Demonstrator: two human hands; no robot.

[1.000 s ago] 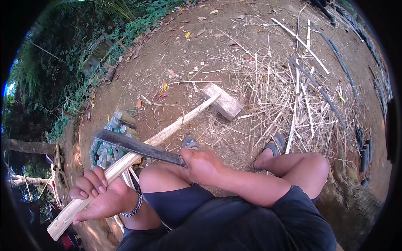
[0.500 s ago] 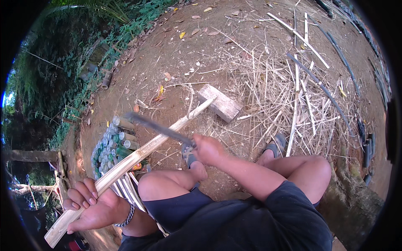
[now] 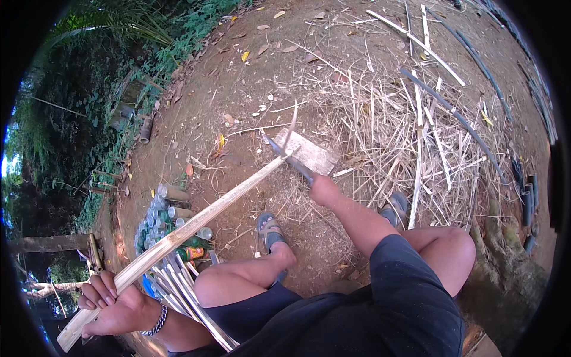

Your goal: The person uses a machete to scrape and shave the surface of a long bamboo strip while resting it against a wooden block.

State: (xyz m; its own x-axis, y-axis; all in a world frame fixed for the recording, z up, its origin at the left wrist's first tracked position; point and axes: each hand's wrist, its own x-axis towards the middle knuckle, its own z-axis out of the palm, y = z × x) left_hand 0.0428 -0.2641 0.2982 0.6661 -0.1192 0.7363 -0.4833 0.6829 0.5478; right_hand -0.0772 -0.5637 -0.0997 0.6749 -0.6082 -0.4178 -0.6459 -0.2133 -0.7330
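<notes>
My left hand (image 3: pixel 116 308), with a chain bracelet at its wrist, is wrapped round the near end of a long pale split-wood strip (image 3: pixel 205 215). The strip slants away to the right, and its far tip reaches the near left edge of a wooden block (image 3: pixel 316 154) on the ground. In my right hand (image 3: pixel 326 191) is the handle of a long-bladed knife (image 3: pixel 302 169), its dark blade crossing the strip close to that tip. A thin curled sliver (image 3: pixel 293 122) rises there beside the blade; whether it is still attached I cannot tell.
Shavings and thin strips (image 3: pixel 380 131) lie heaped right of the block. Left of my sandalled foot (image 3: pixel 272 232) stand many bottles (image 3: pixel 156 217). A bundle of pale strips (image 3: pixel 184 285) rests by my knee. Dark pipes (image 3: pixel 464 125) lie at the right; greenery borders the left.
My right hand has swung the knife forward and right, from the middle of the strip to its far end. My left hand has shifted slightly down and left, keeping its hold.
</notes>
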